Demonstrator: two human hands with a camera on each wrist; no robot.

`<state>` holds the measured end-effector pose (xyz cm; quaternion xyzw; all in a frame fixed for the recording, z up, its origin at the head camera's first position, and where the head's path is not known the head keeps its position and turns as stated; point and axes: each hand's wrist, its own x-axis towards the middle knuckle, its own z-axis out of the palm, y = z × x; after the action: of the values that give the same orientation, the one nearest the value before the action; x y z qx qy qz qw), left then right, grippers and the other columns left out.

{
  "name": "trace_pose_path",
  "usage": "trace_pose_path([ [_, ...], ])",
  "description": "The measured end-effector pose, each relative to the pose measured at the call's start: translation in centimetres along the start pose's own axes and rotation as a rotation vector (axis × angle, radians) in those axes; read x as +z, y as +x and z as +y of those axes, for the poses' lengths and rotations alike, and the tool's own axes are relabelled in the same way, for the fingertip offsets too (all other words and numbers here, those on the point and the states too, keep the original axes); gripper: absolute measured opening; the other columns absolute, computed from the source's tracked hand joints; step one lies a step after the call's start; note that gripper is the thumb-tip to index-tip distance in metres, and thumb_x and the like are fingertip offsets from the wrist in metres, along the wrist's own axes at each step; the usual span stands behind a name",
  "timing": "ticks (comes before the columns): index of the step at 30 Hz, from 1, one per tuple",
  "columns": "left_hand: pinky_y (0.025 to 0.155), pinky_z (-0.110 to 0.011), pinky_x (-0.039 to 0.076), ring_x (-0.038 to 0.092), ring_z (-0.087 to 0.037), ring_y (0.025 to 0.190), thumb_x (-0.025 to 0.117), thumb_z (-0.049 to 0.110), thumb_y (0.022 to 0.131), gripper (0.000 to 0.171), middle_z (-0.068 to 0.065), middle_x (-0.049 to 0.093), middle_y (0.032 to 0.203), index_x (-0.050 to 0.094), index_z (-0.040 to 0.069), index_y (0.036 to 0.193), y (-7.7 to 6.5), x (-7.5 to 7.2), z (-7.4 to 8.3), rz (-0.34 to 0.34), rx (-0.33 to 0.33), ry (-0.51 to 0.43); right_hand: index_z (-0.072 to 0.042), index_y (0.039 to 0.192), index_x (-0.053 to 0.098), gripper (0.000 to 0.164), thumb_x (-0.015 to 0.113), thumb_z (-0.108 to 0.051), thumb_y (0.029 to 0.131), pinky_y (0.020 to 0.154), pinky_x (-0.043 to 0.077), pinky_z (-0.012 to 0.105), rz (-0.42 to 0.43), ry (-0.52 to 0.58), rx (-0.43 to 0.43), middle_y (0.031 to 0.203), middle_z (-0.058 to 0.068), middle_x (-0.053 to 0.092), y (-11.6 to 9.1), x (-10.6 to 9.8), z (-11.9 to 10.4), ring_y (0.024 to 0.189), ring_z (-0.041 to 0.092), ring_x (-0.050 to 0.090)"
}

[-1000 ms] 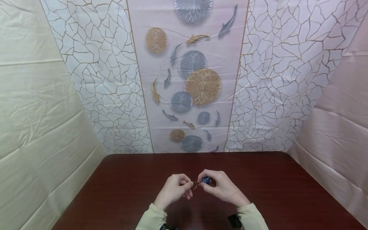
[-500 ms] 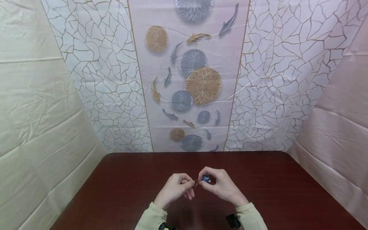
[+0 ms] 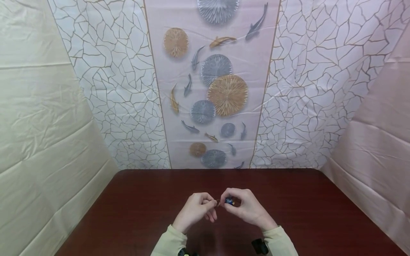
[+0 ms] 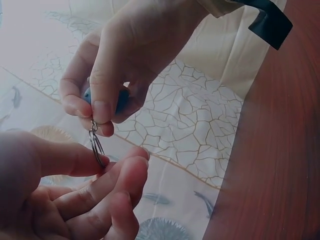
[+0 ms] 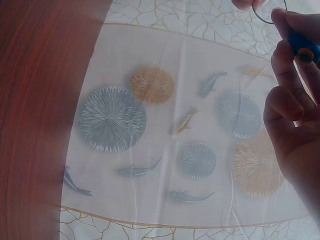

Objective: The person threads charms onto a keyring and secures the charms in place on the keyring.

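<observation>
Both hands hold a small keychain above the table. My left hand (image 3: 196, 210) pinches its metal split ring (image 4: 96, 146) between thumb and index finger, the other fingers loosely bent below. In the left wrist view the ring is seen nearly edge-on, joined by a short link (image 4: 93, 125) to a blue charm. My right hand (image 3: 249, 209) grips this blue charm (image 3: 229, 201) between thumb and fingers, close to the link. Orange or yellow bits show on the charm (image 5: 304, 45) in the right wrist view; its shape is mostly hidden by the fingers.
A dark red-brown table (image 3: 144, 199) lies under the hands. Behind it hangs a patterned cloth (image 3: 211, 89) with fish and round motifs, and plain pale cloth (image 3: 57, 142) drapes both sides. A dark strap piece (image 3: 260, 246) sits at the right wrist.
The split ring has turned from a wide loop to a narrower one between the hands. The blue charm has tilted slightly in the right fingers, and the right hand rose a little, then lowered.
</observation>
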<state>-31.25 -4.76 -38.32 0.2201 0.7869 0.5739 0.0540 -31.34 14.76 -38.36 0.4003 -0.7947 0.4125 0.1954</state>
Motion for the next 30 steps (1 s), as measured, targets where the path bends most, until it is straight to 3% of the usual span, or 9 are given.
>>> trace_pose_path([
  [7, 0.049, -0.025, 0.051, 0.059, -0.009, 0.047, 0.056, 0.01, 0.093, 0.018, -0.021, 0.068, 0.064, 0.063, -0.003, 0.084, -0.06, -0.03, 0.24, 0.026, 0.003, 0.064, -0.019, 0.084, 0.065, 0.025, 0.072, 0.005, 0.078, 0.058, 0.047, 0.02, 0.006, -0.045, -0.054, 0.079, -0.006, 0.067, 0.04, 0.0, 0.14, 0.071, -0.005, 0.051],
  [14, 0.047, -0.024, 0.049, 0.057, -0.007, 0.045, 0.053, 0.01, 0.094, 0.018, -0.023, 0.067, 0.063, 0.061, -0.005, 0.086, -0.07, 0.22, 0.19, 0.057, 0.004, 0.035, -0.019, 0.084, 0.065, 0.025, 0.072, 0.005, 0.078, 0.058, 0.046, 0.018, 0.005, -0.055, -0.054, 0.079, -0.006, 0.067, 0.02, 0.1, 0.17, 0.07, -0.005, 0.051],
  [19, 0.05, -0.023, 0.048, 0.059, -0.008, 0.047, 0.054, 0.011, 0.096, 0.018, -0.026, 0.068, 0.067, 0.059, -0.006, 0.092, 0.1, 0.33, 0.34, 0.083, 0.004, -0.14, -0.02, 0.084, 0.065, 0.025, 0.073, 0.003, 0.078, 0.057, 0.043, 0.016, 0.04, -0.084, -0.06, 0.078, -0.008, 0.066, 0.08, 0.08, 0.17, 0.068, -0.005, 0.049],
  [25, 0.061, -0.021, 0.049, 0.064, -0.009, 0.061, 0.056, 0.013, 0.097, 0.02, -0.001, 0.069, 0.069, 0.055, -0.006, 0.102, 0.2, 0.11, 0.49, 0.099, 0.004, -0.418, -0.016, 0.096, 0.062, 0.021, 0.074, -0.004, 0.082, 0.058, 0.047, 0.022, 0.062, -0.045, 0.018, 0.081, -0.004, 0.07, 0.2, 0.23, 0.17, 0.07, -0.005, 0.054],
  [30, 0.066, -0.021, 0.05, 0.065, -0.008, 0.065, 0.054, 0.014, 0.099, 0.01, 0.005, 0.069, 0.071, 0.052, 0.004, 0.1, 0.22, 0.04, 0.51, 0.071, 0.036, -0.534, -0.011, 0.107, 0.059, 0.026, 0.072, -0.006, 0.085, 0.056, 0.046, 0.02, 0.121, -0.041, 0.049, 0.079, -0.002, 0.07, 0.3, 0.39, -0.08, 0.068, -0.006, 0.053],
])
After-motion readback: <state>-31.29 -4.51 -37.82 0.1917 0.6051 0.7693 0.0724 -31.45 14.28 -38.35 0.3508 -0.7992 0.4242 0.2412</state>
